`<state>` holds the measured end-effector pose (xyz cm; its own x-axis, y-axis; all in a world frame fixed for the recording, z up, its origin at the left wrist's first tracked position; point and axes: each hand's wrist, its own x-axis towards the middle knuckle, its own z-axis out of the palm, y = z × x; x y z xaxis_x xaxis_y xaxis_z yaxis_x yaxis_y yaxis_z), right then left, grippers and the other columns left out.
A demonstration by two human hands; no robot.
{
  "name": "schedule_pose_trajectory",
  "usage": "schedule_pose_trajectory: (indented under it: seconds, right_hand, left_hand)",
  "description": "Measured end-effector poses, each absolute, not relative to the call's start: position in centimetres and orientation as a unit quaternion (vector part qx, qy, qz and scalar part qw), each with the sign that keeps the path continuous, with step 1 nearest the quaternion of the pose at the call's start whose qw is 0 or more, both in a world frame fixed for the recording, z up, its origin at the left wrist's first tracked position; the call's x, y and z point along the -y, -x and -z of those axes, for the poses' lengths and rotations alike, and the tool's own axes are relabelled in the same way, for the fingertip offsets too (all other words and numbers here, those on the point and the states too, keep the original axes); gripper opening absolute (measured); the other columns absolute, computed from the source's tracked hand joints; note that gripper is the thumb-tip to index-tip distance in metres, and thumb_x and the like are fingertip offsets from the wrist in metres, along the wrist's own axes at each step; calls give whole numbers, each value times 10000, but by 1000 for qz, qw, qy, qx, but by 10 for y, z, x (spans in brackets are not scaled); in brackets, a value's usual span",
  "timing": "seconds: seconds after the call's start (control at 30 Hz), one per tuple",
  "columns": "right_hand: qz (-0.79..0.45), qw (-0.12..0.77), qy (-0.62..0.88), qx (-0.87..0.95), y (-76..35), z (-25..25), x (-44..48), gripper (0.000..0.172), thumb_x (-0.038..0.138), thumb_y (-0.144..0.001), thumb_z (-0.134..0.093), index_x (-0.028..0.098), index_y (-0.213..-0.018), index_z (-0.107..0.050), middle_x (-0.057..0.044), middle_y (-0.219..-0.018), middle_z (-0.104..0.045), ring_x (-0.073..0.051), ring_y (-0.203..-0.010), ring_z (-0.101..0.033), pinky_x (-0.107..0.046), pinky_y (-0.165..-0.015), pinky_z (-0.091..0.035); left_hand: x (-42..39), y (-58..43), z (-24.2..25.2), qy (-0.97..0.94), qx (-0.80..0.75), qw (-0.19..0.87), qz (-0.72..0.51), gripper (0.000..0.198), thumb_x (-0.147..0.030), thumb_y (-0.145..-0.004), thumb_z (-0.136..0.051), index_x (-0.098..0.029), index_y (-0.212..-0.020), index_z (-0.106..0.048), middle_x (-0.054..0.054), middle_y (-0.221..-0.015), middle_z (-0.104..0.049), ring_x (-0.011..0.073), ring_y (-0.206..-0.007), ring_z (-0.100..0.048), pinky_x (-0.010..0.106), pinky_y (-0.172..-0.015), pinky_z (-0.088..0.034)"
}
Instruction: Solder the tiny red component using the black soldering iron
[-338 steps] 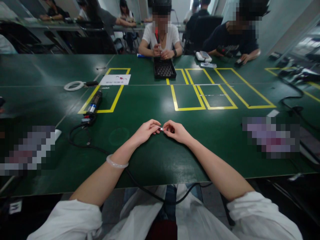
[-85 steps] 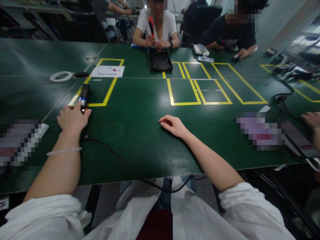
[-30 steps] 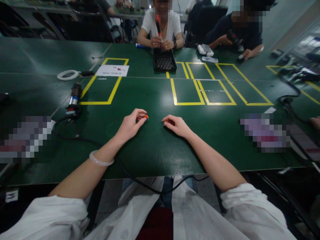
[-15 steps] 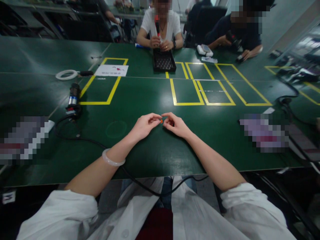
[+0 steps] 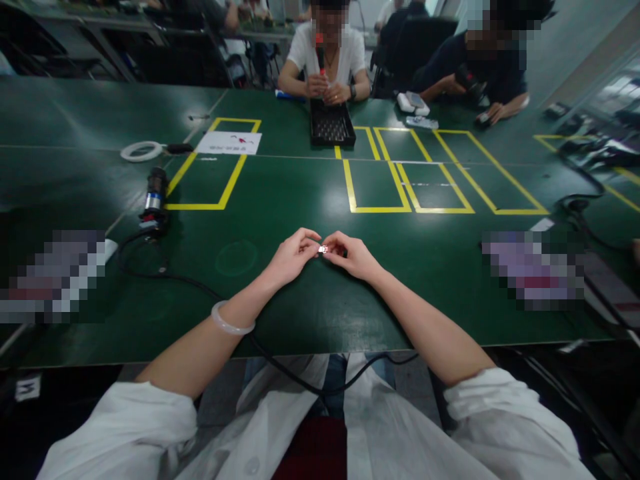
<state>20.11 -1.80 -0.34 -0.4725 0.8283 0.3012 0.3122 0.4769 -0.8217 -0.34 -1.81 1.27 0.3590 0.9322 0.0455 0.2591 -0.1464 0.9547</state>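
A tiny white piece (image 5: pixel 323 249), too small to make out its kind, sits between the fingertips of both hands just above the green table (image 5: pixel 320 313). My left hand (image 5: pixel 296 253) is closed in a pinch at its left end, with a pale bangle (image 5: pixel 233 319) on that forearm. From the other side my right hand (image 5: pixel 350 255) pinches it between thumb and fingers. The curled fingers partly cover the piece.
A black cylindrical tool (image 5: pixel 155 193) stands at left, its cable (image 5: pixel 195 283) running past my left arm. Yellow tape rectangles (image 5: pixel 380 210) mark the table. Opposite, a person holds a red-tipped tool (image 5: pixel 321 57) over a black tray (image 5: pixel 350 140). Blurred items (image 5: pixel 535 270) lie at right.
The fingertips of both hands have come together on the small piece. It showed orange before and looks bright white now. The view has shifted slightly.
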Motion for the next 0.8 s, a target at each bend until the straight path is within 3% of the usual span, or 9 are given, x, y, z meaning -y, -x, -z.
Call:
schedule_pose_trajectory:
  seconds: [0.2, 0.37, 0.67, 0.8]
  right_hand:
    - [-362, 387, 370, 763, -204, 5, 17, 194, 333, -901, -610, 176, -1014, -613, -4, -811, -638, -115, -667, -547, -248, -645, -442]
    - [-402, 386, 378, 739, -203, 9, 15, 232, 386, -888, -634, 169, -968, -619, -3, -785, -638, -119, -672, -569, -251, -655, -457]
    - [-443, 393, 357, 722, -201, 12, 15, 266, 388, -869, -658, 189, -1033, -593, 0, -833, -642, -111, -669, -565, -245, -642, -461]
    - [-430, 390, 361, 730, -202, 13, 14, 184, 347, -889, -628, 189, -978, -597, 4, -806, -646, -113, -672, -580, -250, -658, -467]
  left_hand:
    - [24, 4, -21, -732, -453, 368, -352, 217, -360, -867, -624, -205, -1019, -615, 78, -1041, -675, 211, -932, -660, 366, -859, -509]
    - [27, 4, -23, -794, -424, 288, -326, 168, -298, -872, -618, -197, -1004, -634, 58, -999, -658, 194, -929, -635, 342, -865, -501]
    - [30, 2, -24, -780, -449, 303, -315, 196, -341, -910, -582, -179, -1004, -638, 38, -958, -707, 184, -896, -677, 311, -858, -516]
    - [29, 2, -23, -775, -449, 313, -314, 208, -353, -923, -569, -175, -1007, -638, 39, -944, -709, 184, -894, -680, 309, -851, -523]
